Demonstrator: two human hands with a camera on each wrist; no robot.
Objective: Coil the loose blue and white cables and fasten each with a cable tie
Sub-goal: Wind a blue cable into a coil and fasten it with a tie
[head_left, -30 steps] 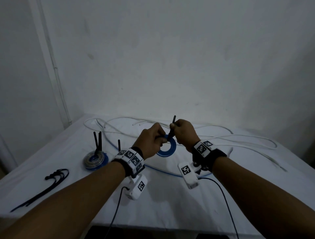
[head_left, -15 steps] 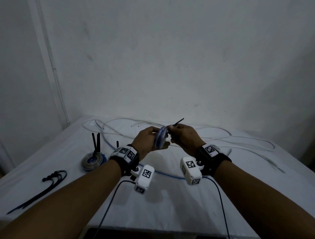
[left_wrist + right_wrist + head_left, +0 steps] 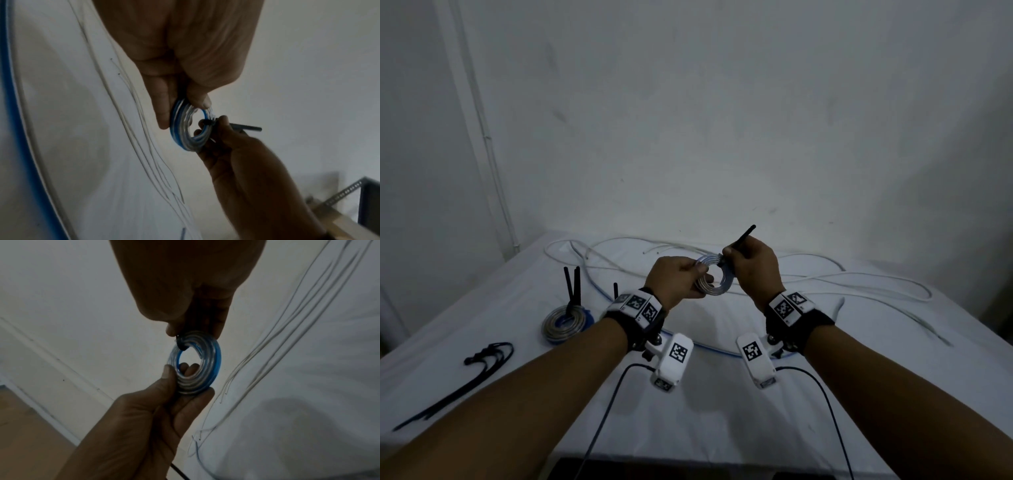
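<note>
Just above the middle of the head view, both hands hold a small coil of blue and white cable in the air over the white table. The left hand pinches the coil's left side between thumb and fingers, the fingers curled close round the turns. The right hand grips the coil's right side and a black cable tie, whose head sits against the turns while its tail sticks up and to the right past the knuckles. At centre left of the frame a second coil lies flat on the table with black tie tails standing up from it. A bundle of spare ties lies at lower left. Loose white cable loops across the far side of the table, behind the hands.
</note>
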